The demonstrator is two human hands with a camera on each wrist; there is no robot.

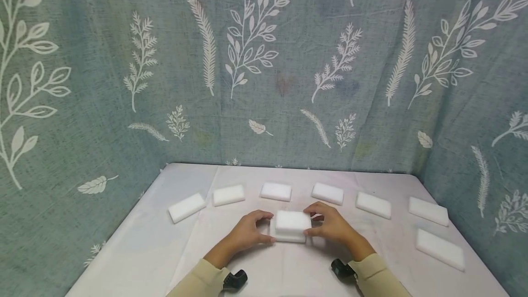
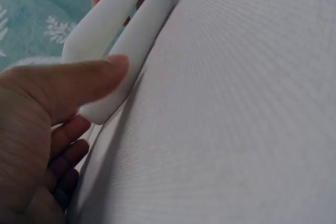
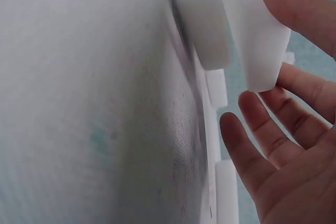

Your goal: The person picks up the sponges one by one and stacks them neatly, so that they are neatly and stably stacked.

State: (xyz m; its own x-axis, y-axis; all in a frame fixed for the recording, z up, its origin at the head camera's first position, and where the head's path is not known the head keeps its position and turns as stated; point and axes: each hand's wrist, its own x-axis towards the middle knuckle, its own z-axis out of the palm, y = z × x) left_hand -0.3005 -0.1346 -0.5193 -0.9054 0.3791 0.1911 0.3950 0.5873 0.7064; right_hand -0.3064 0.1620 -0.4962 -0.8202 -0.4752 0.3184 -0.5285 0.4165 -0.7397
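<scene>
Two white sponges are near the front middle of the table, one above the other. My left hand (image 1: 249,230) grips the lower sponge (image 2: 139,38), its thumb along the near side. This sponge lies flat on the cloth. With thumb and fingers, my right hand (image 1: 332,228) pinches the upper sponge (image 1: 294,222) by its right end. In the left wrist view a gap shows between the two sponges, and the upper one is tilted. The right wrist view shows the right thumb on one side of the upper sponge and fingertips at the other.
Several more white sponges lie spaced in an arc, from a far left sponge (image 1: 187,207) past a back middle sponge (image 1: 276,191) to a right-hand sponge (image 1: 440,249). A white cloth (image 1: 231,267) covers the table. Leaf-patterned curtains (image 1: 284,118) stand behind and at both sides.
</scene>
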